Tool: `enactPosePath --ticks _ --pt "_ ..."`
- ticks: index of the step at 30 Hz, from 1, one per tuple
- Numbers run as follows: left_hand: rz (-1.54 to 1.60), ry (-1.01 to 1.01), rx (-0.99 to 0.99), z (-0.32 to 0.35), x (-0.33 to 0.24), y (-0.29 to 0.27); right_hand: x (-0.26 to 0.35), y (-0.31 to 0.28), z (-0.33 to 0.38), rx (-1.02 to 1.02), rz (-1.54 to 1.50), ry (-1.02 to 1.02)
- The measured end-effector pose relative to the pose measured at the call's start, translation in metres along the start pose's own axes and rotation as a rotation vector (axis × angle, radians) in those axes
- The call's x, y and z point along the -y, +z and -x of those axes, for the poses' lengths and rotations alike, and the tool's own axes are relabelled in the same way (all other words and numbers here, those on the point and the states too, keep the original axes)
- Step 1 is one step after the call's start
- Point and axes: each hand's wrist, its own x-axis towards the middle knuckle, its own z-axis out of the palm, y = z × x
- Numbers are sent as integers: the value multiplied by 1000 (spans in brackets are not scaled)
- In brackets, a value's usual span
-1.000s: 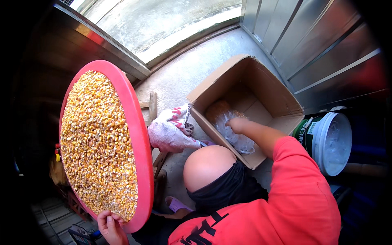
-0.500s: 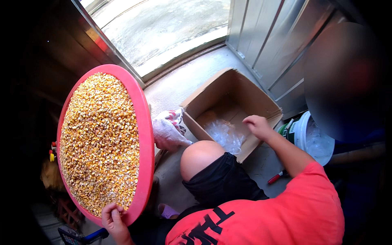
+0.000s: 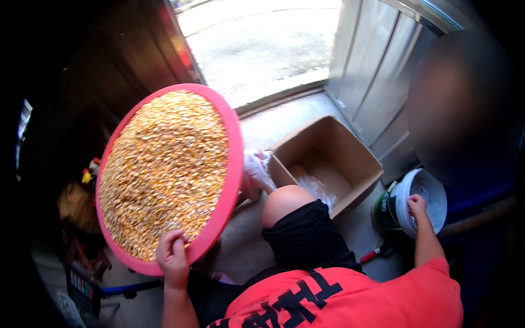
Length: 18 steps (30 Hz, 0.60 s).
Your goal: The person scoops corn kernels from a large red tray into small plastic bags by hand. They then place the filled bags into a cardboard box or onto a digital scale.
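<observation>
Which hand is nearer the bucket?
Right. The right hand is at the rim of the bucket; the left hand is well away, by the basin.

At the top we see pale, brightly lit ground [image 3: 262,52] beyond a doorway, with ribbed metal panels [image 3: 377,65] to its right and a dark wall [image 3: 136,60] to its left. Near the middle we make out a partly hidden white-and-pink cloth [image 3: 256,170], and on the grey floor [image 3: 350,236] lies a red-handled tool [image 3: 370,256]. Toward the left we find a tan sack [image 3: 78,206], small red and yellow objects [image 3: 86,176] just above it, and, lower down, a dark keypad device [image 3: 82,290] beside a blue bar [image 3: 136,287].
</observation>
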Motion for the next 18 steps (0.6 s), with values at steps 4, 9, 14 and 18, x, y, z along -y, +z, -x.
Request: enactPosePath --ticks 4,9,14,18 --pt "-20 40 27 -3 -4 -3 -35 -18 -27 -79 -68 73" --pt "32 25 -40 -7 8 6 -175 -55 -58 147 817 -247" --pt "-77 -8 -18 -5 -5 3 -106 -32 -40 400 472 203" --pt "-130 10 -21 -5 -3 5 -101 -29 -39 332 382 241"
